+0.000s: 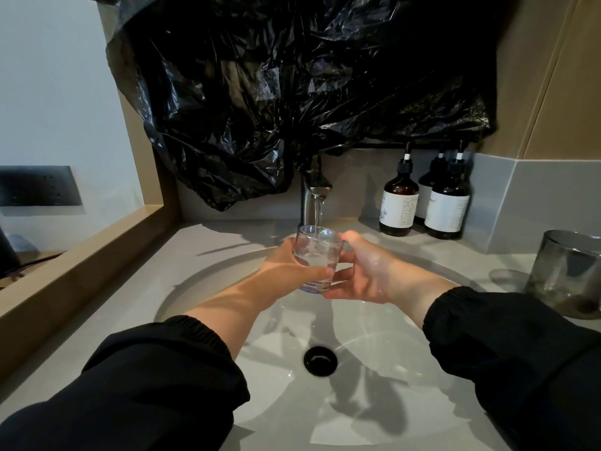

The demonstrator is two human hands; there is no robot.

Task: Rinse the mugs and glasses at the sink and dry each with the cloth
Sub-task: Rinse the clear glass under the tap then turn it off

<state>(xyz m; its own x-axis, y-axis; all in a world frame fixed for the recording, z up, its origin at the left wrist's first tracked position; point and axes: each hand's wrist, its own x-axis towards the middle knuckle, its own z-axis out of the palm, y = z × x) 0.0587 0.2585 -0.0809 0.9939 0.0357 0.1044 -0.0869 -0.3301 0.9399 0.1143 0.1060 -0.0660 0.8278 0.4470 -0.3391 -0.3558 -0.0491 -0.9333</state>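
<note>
A pale grey stone counter (208, 252) surrounds the sink. Right of the hands, three brown pump bottles (422, 203) stand on it. Nearer stands a smoky grey glass tumbler (566, 271).

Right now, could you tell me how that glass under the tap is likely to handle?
The glass is wet and smooth, so probably slippery. Water from the tap is filling it, so it likely grows heavier. Both hands, left and right, steady it.

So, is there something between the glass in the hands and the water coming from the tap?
Nothing visible. The clear glass sits directly under the faucet, held by the left hand and right hand, and the stream falls straight into its open mouth. The dark glass and bottles stand off to the right.
</note>
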